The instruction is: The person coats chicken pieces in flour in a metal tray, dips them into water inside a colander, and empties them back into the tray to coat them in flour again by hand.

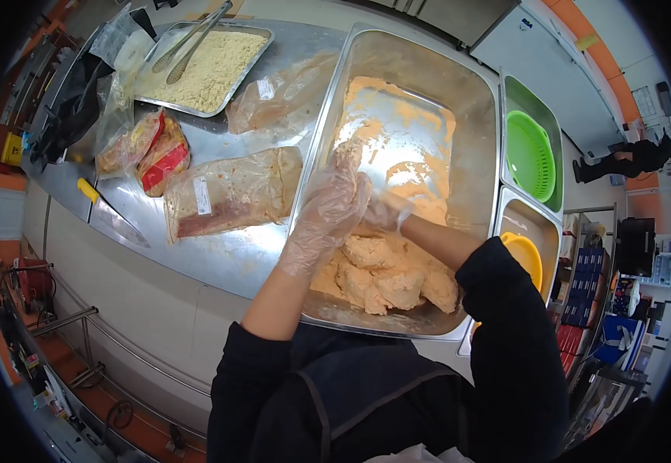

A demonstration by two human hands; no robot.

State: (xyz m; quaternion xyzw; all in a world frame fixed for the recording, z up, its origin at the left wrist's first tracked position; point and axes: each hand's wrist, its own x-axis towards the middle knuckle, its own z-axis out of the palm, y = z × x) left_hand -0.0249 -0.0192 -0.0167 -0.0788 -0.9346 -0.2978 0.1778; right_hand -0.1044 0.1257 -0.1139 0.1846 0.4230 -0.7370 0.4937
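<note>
Both my hands wear clear plastic gloves and meet over a deep steel pan (474, 116). My left hand (326, 212) is closed around what looks like a flour-coated piece of meat (348, 157), which juts up past the fingers. My right hand (386, 212) lies close against the left; its fingers are mostly hidden behind it. Below the hands, several thickly coated pieces of meat (386, 282) are heaped at the pan's near end. Orange-tinted flour (432, 197) is smeared over the pan's bottom.
Left on the steel table are bagged meat (235, 193), a yellow-handled knife (116, 216), a red-labelled packet (163, 154) and a crumb-filled tray (220, 73) with tongs (189, 46). Right stand a green basket (532, 154) and yellow bowl (524, 258). A person (628, 157) stands farther off.
</note>
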